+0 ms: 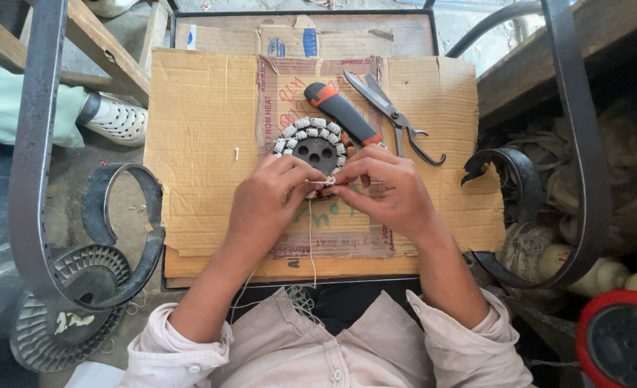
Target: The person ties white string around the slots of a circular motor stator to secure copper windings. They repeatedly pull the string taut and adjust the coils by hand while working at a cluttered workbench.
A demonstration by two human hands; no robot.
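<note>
Head view: both hands [333, 190] pinching thread [311, 237].

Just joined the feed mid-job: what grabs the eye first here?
Both hands meet at the centre: left hand and right hand pinch a pale thread at the near edge of a round wound stator on the flattened cardboard. Just beyond lie an orange-and-grey utility knife and metal shears. Curled dark metal armrests frame both sides.

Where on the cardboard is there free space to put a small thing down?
The cardboard sheet is bare left of the wound stator, apart from one tiny scrap. The strip right of the scissors is free too. The centre is crowded: both hands, stator, utility knife.
</note>
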